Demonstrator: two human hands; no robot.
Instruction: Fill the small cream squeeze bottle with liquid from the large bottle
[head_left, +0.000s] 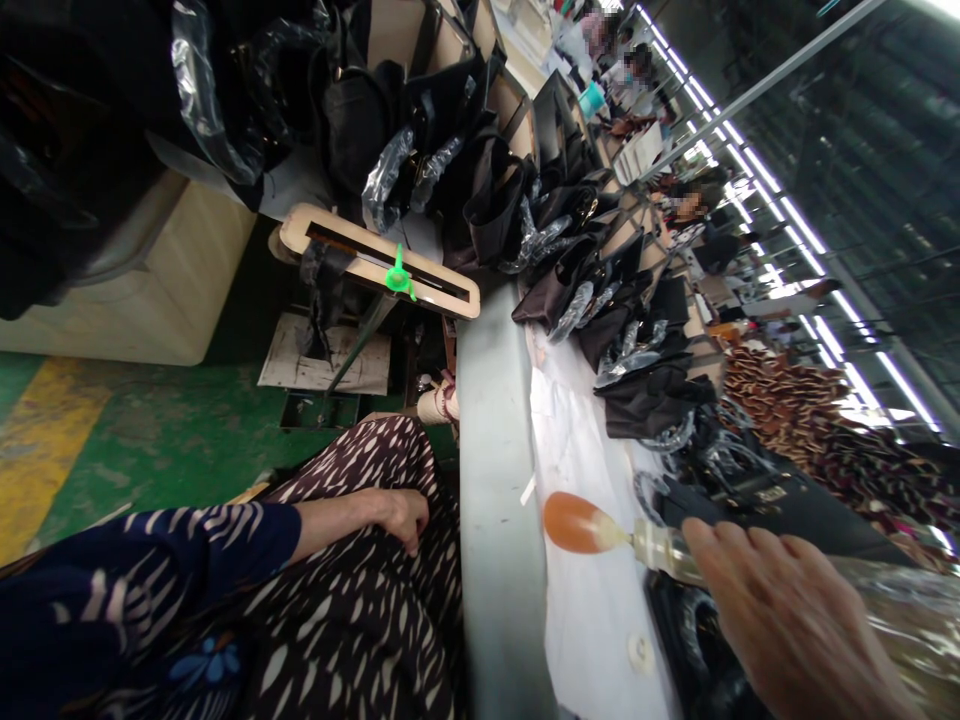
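Observation:
My right hand, a little blurred, is closed round a clear plastic bottle near its neck. An orange, bulb-shaped piece sits at the bottle's tip, over white sheeting on the table. The bottle's wider body is partly behind my hand. My left hand rests on the patterned cloth over my lap. Its fingers are curled in, and nothing shows in them. Beyond the bottle lie black bags with handles wrapped in clear plastic.
The table's grey edge runs beside my lap. A stand with a slotted, pale-edged top carries a green winged piece. A cream bin stands on the green floor. Brown pieces are piled farther along, where other people are.

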